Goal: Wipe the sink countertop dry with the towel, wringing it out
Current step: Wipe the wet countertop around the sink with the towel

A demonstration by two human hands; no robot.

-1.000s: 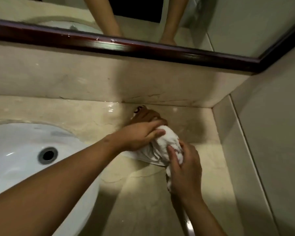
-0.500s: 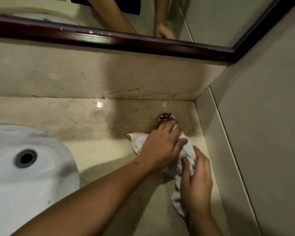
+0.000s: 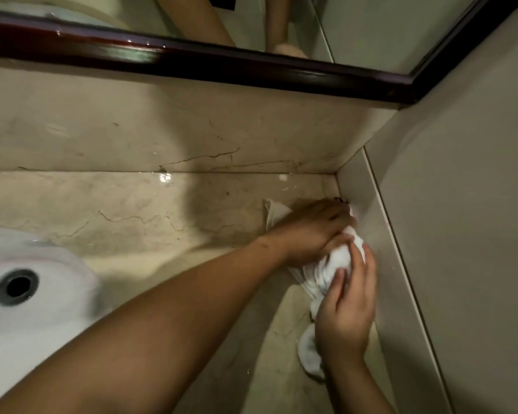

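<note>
A bunched white towel (image 3: 326, 273) lies on the beige marble countertop (image 3: 150, 216), pushed against the right side wall near the back corner. My left hand (image 3: 314, 231) reaches across and lies over the far end of the towel, fingers curled into the cloth. My right hand (image 3: 346, 312) grips the near part of the towel, and a white end of it sticks out below my wrist. One flat corner of the towel shows behind my left hand.
The white sink basin (image 3: 33, 306) with its dark drain (image 3: 17, 286) sits at the left. A marble backsplash (image 3: 192, 127) runs along the back under a dark-framed mirror (image 3: 210, 61). A grey tiled wall (image 3: 461, 234) closes the right side. Wet glints show along the back edge.
Both hands have slid the towel to the right along the countertop, from near its middle to the right wall. The view has swung right, so the basin sits further left.
</note>
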